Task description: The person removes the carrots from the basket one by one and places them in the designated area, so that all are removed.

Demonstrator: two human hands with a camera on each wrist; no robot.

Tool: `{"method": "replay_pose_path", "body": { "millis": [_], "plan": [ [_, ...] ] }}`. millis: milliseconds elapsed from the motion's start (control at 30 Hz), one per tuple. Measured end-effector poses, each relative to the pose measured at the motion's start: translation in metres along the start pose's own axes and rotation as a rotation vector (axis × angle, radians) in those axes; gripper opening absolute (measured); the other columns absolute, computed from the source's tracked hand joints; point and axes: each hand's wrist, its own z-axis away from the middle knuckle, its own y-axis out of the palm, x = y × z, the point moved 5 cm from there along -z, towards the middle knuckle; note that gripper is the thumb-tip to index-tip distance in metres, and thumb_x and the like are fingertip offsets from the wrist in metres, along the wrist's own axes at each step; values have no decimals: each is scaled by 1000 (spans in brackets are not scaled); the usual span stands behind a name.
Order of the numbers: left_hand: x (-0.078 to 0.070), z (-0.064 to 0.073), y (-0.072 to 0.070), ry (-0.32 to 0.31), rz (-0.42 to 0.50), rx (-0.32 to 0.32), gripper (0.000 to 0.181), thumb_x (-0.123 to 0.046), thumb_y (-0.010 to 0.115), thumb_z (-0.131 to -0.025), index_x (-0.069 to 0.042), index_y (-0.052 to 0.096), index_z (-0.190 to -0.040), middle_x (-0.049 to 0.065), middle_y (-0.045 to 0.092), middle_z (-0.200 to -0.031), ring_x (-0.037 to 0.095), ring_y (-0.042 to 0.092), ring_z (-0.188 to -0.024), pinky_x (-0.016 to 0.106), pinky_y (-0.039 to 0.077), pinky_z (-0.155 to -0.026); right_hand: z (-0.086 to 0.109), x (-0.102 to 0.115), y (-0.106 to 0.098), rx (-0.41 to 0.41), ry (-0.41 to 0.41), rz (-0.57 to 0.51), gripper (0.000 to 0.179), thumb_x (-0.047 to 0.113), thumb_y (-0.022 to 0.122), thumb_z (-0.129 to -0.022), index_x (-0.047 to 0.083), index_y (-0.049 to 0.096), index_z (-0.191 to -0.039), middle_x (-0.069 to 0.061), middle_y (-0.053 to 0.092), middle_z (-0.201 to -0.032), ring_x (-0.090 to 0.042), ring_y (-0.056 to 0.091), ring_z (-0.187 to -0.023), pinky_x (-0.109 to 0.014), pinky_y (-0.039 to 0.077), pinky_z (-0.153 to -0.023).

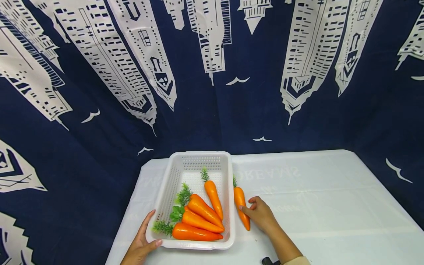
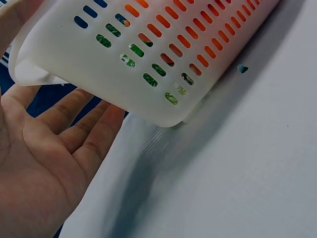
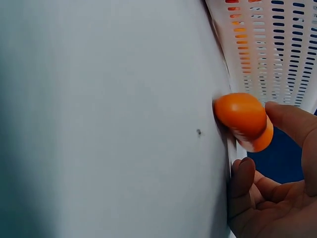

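Observation:
A white perforated plastic basket (image 1: 233, 206) stands on the table with several glossy orange carrots (image 1: 213, 197) in it, their leafy green tops mostly toward the left. My left hand (image 1: 140, 239) holds the basket's near left corner, thumb at the front rim and fingers along the left side. In the left wrist view, the fingers (image 2: 81, 121) reach behind the basket wall (image 2: 99, 74). Outside the right wall lies another carrot (image 1: 241, 206), tip toward me. My right hand (image 1: 263, 215) touches it with the thumb; in the right wrist view, the fingers (image 3: 242, 181) stay apart from this carrot (image 3: 242, 116).
A white cloth with faint lettering covers the table (image 1: 314, 206). Behind it hangs a dark blue curtain (image 1: 212, 121) printed with white buildings and birds. A small black object (image 1: 269, 261) shows at the bottom edge by the right forearm.

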Motion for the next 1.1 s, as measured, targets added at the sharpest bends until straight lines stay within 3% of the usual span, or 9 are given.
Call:
{"method": "replay_pose_path", "body": {
  "millis": [567,867,1100],
  "plan": [
    [-1,-1,1,-16,7,-6,102,-2,65,-92,-28,-2,-163,8,-16,-163,-18,40,-120,19,47,-98,1,-4,0,11,24,-49,51,42,74,-89,2,59,-117,-6,62,-92,-16,54,-77,-29,44,-67],
    [-1,0,1,-22,1,0,101,-4,65,-93,-29,-3,-163,11,-19,-164,-17,41,-120,21,48,-97,3,-6,-3,13,62,-163,46,38,71,-92,2,59,-120,-8,61,-97,-16,56,-74,-27,48,-63],
    [-1,-1,0,-24,-5,-7,101,-3,65,-92,-29,-2,-163,10,-15,-164,-17,41,-119,21,48,-97,4,-2,-3,20,48,-239,48,31,70,-94,-1,56,-127,-12,63,-105,-17,59,-81,-27,50,-68]
  ]
}}
